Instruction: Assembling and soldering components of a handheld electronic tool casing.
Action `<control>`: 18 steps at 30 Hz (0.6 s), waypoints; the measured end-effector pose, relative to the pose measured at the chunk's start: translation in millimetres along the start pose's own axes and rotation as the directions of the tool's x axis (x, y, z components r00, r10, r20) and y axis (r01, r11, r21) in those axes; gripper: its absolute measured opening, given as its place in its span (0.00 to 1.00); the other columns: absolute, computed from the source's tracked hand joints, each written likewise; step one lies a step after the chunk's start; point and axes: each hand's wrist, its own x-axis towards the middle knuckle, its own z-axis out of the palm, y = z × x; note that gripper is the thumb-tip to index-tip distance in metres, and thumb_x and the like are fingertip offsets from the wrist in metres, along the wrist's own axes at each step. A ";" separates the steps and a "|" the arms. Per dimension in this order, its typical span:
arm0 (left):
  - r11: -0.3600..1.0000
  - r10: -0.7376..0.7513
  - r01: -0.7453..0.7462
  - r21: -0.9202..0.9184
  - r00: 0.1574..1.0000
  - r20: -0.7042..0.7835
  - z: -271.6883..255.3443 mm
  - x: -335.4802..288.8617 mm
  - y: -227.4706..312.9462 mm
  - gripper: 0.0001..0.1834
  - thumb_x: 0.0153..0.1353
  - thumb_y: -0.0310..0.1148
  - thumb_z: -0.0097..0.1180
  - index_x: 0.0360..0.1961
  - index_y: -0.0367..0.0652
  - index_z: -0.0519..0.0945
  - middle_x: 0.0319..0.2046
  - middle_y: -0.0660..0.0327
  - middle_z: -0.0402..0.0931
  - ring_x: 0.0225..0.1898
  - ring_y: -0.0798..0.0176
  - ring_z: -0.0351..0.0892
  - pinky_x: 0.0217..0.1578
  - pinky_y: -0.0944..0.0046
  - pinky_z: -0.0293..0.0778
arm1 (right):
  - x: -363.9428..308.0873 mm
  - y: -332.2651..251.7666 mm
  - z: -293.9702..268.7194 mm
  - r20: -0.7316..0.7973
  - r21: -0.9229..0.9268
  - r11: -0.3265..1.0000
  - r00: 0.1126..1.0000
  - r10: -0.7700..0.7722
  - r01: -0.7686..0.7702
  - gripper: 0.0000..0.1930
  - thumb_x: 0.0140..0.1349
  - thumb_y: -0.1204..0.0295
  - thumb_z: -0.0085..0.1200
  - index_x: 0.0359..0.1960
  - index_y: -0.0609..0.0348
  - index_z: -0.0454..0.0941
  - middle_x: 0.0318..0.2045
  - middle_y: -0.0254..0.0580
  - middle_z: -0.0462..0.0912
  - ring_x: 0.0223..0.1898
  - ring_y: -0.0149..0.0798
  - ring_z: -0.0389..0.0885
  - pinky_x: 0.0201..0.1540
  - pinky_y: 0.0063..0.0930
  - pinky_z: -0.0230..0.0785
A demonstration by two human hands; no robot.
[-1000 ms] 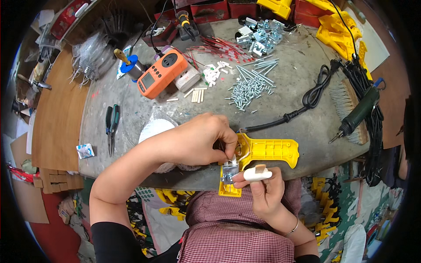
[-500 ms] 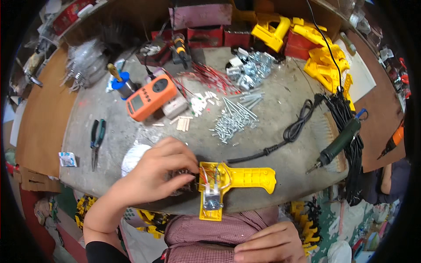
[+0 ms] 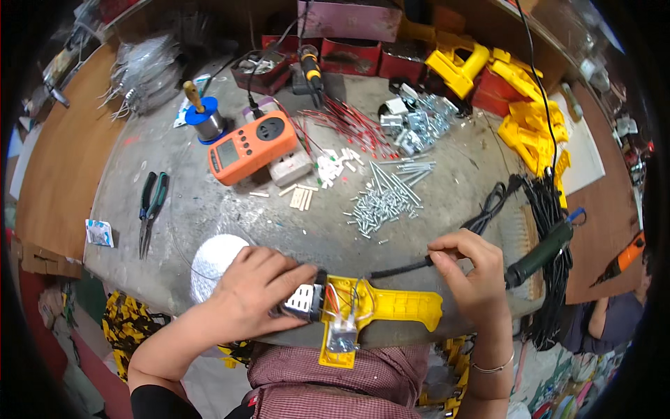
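Head view: left hand [image 3: 252,292] grips a slotted part [image 3: 301,298] left of the yellow housing [image 3: 406,307], right hand [image 3: 476,271] half-curled to its right, hold on cord [image 3: 399,268] unclear

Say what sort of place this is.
Probably a small electrical assembly workshop: on the workbench lie an open yellow housing with wires inside, a heap of loose screws and a pair of pliers.

A yellow pistol-shaped plastic shell [image 3: 408,307], a black-and-white slotted block [image 3: 301,298], a dark-red-and-pale checked cloth garment [image 3: 335,373], and a boxy orange plastic meter [image 3: 241,149] (its round socket [image 3: 271,128] black).
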 end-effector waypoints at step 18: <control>0.997 0.042 -0.023 0.076 0.964 -0.262 19.9 -8.4 73.5 0.38 0.40 0.53 0.74 0.49 0.40 0.82 0.38 0.59 0.78 0.30 0.61 0.75 0.27 0.67 0.72 | -14.0 51.9 -28.3 -0.012 -0.466 0.859 0.970 -0.245 0.211 0.20 0.49 0.84 0.56 0.47 0.62 0.79 0.44 0.47 0.80 0.49 0.52 0.76 0.55 0.41 0.67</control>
